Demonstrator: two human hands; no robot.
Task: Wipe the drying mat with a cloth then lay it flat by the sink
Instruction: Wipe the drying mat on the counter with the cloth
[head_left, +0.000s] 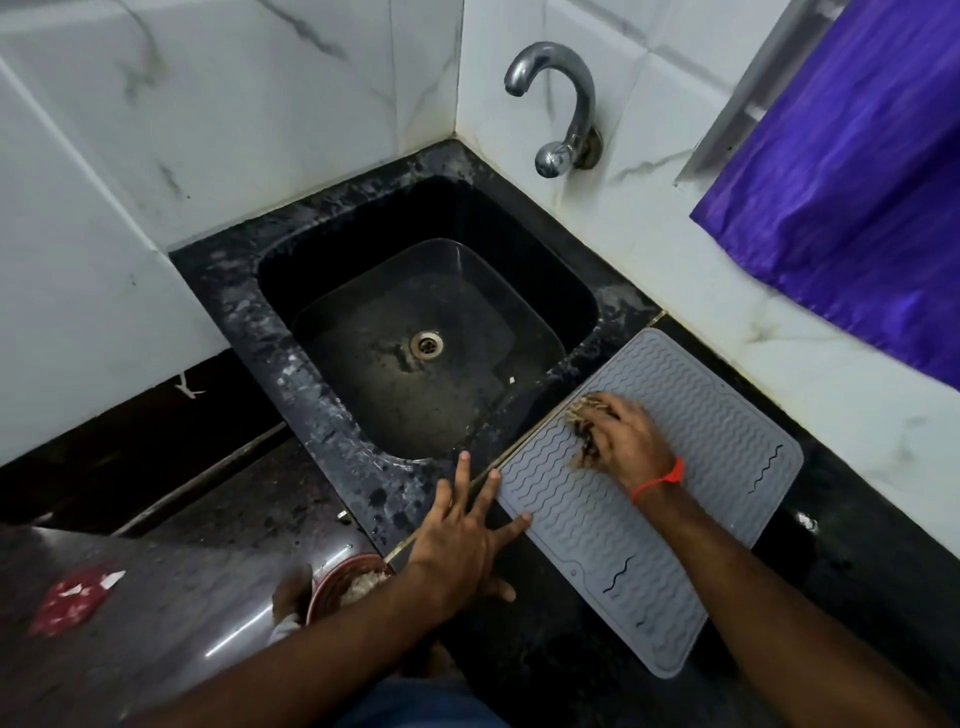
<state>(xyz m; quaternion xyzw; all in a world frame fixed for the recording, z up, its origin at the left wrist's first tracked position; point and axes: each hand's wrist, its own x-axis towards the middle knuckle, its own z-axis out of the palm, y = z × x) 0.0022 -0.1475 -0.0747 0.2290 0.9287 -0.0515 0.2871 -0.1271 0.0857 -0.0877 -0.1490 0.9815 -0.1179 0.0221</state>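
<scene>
Mat (654, 499), grey with wavy ribs, is laid flat on the black counter (852, 545), just right of the sink (415, 338), its long side running along the seam beside the basin. Cloth (587, 426), brownish and bunched, is pressed onto the far-left part of the mat under the right hand (623, 436); the fingers are curled over it and grip it. An orange thread (660, 480) is worn on that wrist. Left hand (462, 540) is held open, fingers straight and spread; the fingertips are set on the mat's near-left edge and on the sink rim, nothing being held. Tap (561, 104), chrome and curved, is fixed to the white tiled wall (260, 104) at the far side, its spout turned left. Purple curtain (857, 182) is seen at far right. A bowl (343, 584) is partly seen near left, beside the left forearm; its contents cannot be made out.
</scene>
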